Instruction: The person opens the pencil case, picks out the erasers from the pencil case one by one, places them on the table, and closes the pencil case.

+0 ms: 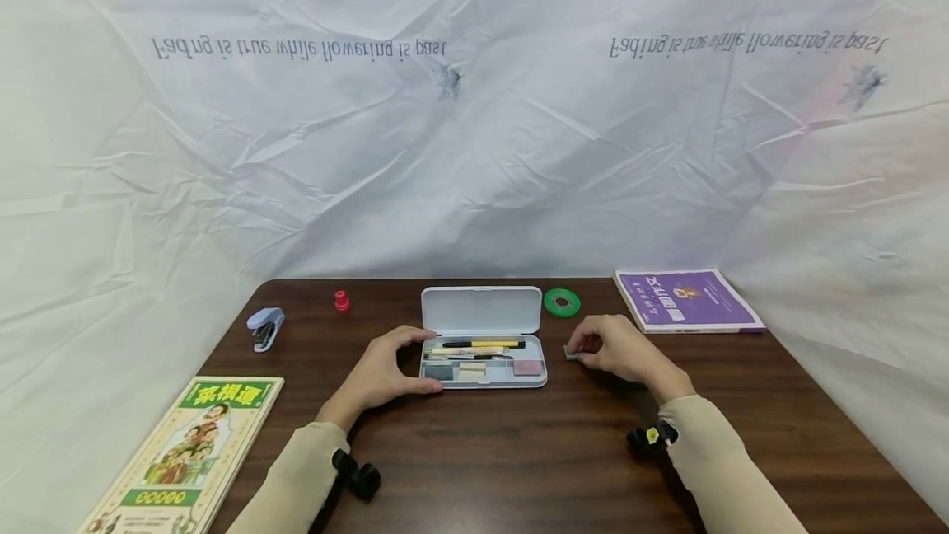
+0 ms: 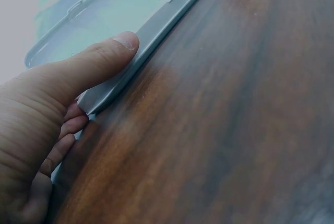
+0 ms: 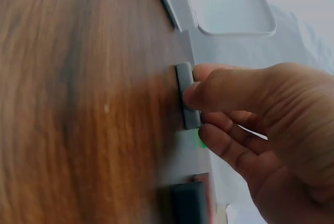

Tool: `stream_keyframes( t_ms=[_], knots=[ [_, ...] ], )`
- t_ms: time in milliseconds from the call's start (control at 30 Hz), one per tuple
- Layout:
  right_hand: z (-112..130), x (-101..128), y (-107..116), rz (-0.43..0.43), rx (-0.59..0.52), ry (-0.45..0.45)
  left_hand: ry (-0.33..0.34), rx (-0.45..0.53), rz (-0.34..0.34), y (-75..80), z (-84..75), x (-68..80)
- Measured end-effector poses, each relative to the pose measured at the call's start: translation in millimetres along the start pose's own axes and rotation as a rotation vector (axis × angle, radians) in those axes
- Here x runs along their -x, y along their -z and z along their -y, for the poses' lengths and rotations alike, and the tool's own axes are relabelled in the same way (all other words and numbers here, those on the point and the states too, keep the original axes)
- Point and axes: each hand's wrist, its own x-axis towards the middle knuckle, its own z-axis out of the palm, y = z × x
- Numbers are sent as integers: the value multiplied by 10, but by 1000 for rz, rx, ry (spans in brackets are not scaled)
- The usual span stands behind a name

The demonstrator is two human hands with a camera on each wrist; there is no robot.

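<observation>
An open grey pencil case (image 1: 483, 381) lies mid-table with its lid (image 1: 482, 309) raised behind; pens and erasers sit inside. My left hand (image 1: 385, 371) grips the case's left end, thumb (image 2: 99, 59) on the front rim (image 2: 156, 36) and fingers at the far side. To the right of the case, my right hand (image 1: 619, 348) pinches a small grey eraser (image 1: 570, 353) lying on the table; in the right wrist view the thumb (image 3: 229, 88) and fingers hold the grey eraser (image 3: 187, 96) by its edge.
On the dark wooden table (image 1: 519, 452): a blue stapler (image 1: 264, 326) and a red cap (image 1: 341, 300) at the back left, green tape (image 1: 562, 301) behind the case, a purple book (image 1: 685, 300) at the back right, a green-yellow book (image 1: 189, 456) at the front left. White sheeting hangs behind.
</observation>
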Motion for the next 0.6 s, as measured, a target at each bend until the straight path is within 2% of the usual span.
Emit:
stream_keyframes(
  t_ms=[300, 467, 600],
  knots=[
    [10, 10, 23, 44, -2, 23, -2, -1, -3, -5, 17, 5],
    [36, 14, 95, 86, -44, 3, -4, -5, -6, -8, 19, 6],
    [100, 20, 165, 31, -117, -8, -1, -7, -3, -4, 20, 4]
  ],
)
